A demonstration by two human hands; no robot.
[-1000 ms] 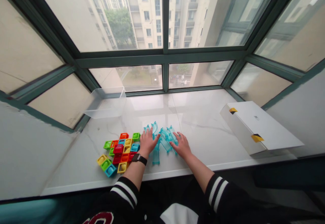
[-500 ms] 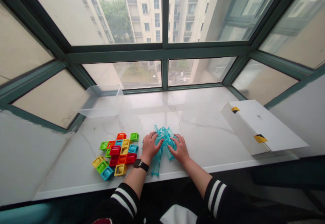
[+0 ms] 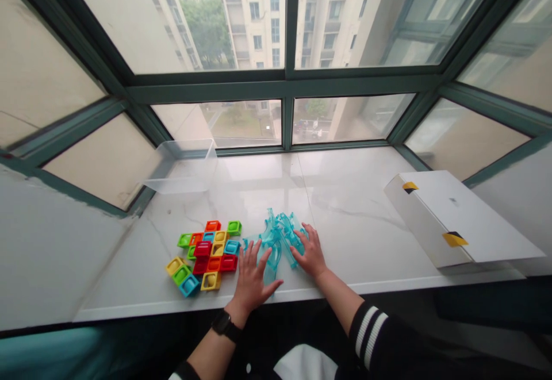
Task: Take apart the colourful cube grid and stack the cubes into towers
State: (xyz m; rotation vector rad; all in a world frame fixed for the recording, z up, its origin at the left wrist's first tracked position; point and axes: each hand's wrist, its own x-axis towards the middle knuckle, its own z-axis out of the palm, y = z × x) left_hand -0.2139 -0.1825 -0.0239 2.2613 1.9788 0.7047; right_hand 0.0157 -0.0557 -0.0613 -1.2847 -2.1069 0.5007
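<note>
Right of the blocks [image 3: 203, 249], blue pieces [image 3: 272, 234] lie heaped, long axes mixed, one strip [image 3: 271, 275] pointing toward us. Our left hand [image 3: 250, 284] splays, grip slack; our right hand [image 3: 311, 256], unclenched, touches the pieces.

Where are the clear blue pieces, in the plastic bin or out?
Out: the clear blue pieces lie in a loose heap on the sill, by the left hand and right hand; the plastic bin stands apart.
</note>
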